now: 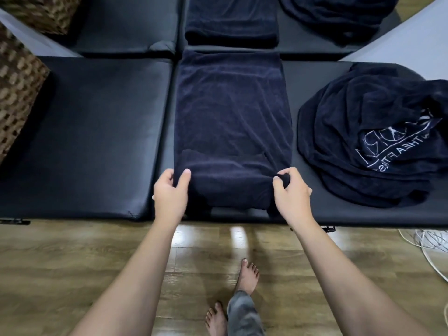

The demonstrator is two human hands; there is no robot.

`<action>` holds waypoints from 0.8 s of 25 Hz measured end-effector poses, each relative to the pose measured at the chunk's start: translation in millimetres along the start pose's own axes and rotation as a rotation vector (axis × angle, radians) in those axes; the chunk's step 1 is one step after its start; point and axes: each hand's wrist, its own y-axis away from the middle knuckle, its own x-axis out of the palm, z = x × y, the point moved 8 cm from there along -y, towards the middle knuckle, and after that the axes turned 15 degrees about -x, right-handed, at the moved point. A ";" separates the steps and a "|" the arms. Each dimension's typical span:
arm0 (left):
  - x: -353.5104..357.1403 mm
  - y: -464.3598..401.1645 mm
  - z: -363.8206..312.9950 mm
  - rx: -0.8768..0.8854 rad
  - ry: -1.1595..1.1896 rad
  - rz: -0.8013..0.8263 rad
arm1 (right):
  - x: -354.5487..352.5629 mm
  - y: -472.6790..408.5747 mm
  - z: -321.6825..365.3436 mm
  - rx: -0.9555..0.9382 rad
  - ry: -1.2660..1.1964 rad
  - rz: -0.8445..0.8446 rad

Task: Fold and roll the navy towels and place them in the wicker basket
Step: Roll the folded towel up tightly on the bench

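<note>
On the black pad, left hand and right hand pinch the folded navy towel's near corners.

Left of the folded towel the padded surface lies bare up to the wicker basket; a heaped towel blocks its right.

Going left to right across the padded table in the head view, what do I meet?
Wicker basket → left hand → folded navy towel → right hand → crumpled pile of navy towels.
</note>
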 end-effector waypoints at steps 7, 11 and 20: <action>-11.2 -7.3 16.2 0.079 -0.785 -0.103 | 1.6 4.4 -13.8 -0.027 0.454 0.238; 6.0 40.2 -22.3 0.720 -0.846 -0.332 | 8.2 7.1 -6.3 -0.040 0.588 0.191; 69.2 74.2 7.9 0.961 -1.045 -0.092 | 13.8 51.0 35.4 -0.646 0.809 -0.093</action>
